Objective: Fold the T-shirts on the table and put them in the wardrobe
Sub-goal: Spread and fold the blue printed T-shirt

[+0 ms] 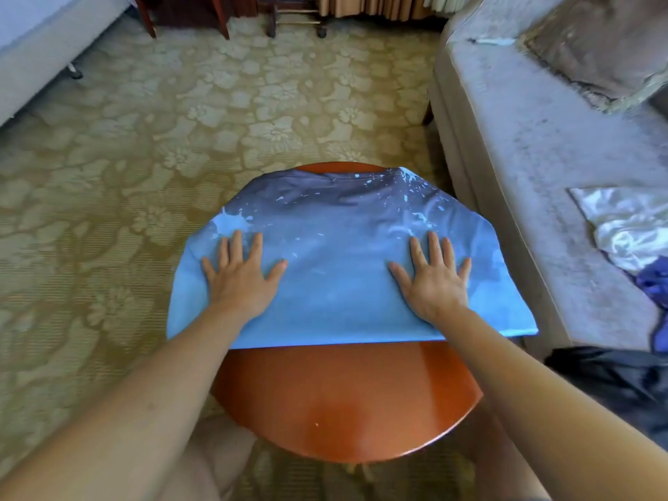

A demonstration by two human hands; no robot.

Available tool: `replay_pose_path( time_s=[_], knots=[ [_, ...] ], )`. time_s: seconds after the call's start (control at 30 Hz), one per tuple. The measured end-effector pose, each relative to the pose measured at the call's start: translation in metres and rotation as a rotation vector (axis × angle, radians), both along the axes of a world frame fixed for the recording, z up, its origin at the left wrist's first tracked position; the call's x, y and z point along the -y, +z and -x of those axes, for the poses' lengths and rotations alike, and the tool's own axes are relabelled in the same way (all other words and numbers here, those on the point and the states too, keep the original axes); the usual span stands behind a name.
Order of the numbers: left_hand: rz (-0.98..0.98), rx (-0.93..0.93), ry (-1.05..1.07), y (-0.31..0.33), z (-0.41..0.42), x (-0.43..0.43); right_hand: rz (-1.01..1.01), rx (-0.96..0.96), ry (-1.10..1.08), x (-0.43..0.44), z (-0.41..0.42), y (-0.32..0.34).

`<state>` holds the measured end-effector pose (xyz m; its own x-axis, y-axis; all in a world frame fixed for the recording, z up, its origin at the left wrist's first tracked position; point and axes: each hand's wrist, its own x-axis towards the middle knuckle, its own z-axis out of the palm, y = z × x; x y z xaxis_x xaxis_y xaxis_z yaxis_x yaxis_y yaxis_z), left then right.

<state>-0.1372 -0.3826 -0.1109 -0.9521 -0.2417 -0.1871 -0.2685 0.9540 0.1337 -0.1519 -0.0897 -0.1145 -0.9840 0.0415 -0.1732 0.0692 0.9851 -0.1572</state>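
A blue T-shirt (339, 276), dark grey toward its far edge and flecked with pale splashes, lies spread over the far half of a round reddish wooden table (347, 403). Its sides hang over the table's rim. My left hand (242, 273) presses flat on the shirt's left part with fingers spread. My right hand (433, 276) lies flat on the right part in the same way. The near edge of the shirt runs straight across the table.
A grey sofa (535, 146) stands to the right, with a shiny white cloth (629, 226), a blue garment (656, 283) and a dark garment (614, 377) on it. Patterned carpet (144, 157) covers the floor. Wooden furniture legs (188, 16) stand at the back.
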Motion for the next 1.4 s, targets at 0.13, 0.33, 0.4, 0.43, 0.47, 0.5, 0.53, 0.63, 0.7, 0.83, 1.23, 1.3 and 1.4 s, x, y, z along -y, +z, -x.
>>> replay_pose_path(
  time_s=[0.13,0.33,0.4,0.43,0.47,0.5,0.53,0.63,0.7,0.83,1.23,1.3,1.4],
  knots=[
    [0.032,-0.008,-0.014,-0.005,-0.033,-0.001,-0.023,-0.001,0.007,-0.007,-0.022,-0.001],
    [0.043,0.014,-0.050,-0.002,-0.059,-0.016,-0.046,-0.002,-0.020,-0.022,-0.055,-0.001],
    [0.035,0.029,-0.051,-0.003,-0.066,-0.023,-0.052,0.006,-0.019,-0.027,-0.060,0.000],
    [0.032,0.031,-0.049,-0.002,-0.069,-0.025,-0.051,0.008,-0.019,-0.029,-0.063,0.000],
    [0.031,0.032,-0.047,-0.003,-0.071,-0.027,-0.052,0.009,-0.018,-0.031,-0.065,0.000],
    [0.032,0.036,-0.047,-0.003,-0.073,-0.029,-0.053,0.017,-0.020,-0.033,-0.066,0.001],
    [0.031,0.039,-0.049,-0.003,-0.073,-0.029,-0.050,0.035,-0.026,-0.033,-0.066,0.002],
    [0.027,0.029,-0.042,-0.003,-0.072,-0.030,0.001,0.089,-0.089,-0.022,-0.062,0.007],
    [0.026,0.024,-0.035,-0.003,-0.071,-0.030,0.014,0.082,-0.071,-0.003,-0.063,0.007],
    [0.036,0.006,-0.030,-0.005,-0.068,-0.032,-0.017,0.005,-0.008,0.019,-0.066,-0.002],
    [-0.091,0.017,0.015,0.006,-0.043,-0.029,-0.031,-0.036,-0.028,0.013,-0.045,-0.007],
    [-0.083,-0.047,0.070,0.014,-0.044,-0.020,-0.031,-0.028,-0.022,0.013,-0.045,-0.006],
    [-0.031,-0.099,0.207,0.019,-0.056,-0.006,-0.028,-0.029,-0.017,0.009,-0.047,-0.004]
  ],
)
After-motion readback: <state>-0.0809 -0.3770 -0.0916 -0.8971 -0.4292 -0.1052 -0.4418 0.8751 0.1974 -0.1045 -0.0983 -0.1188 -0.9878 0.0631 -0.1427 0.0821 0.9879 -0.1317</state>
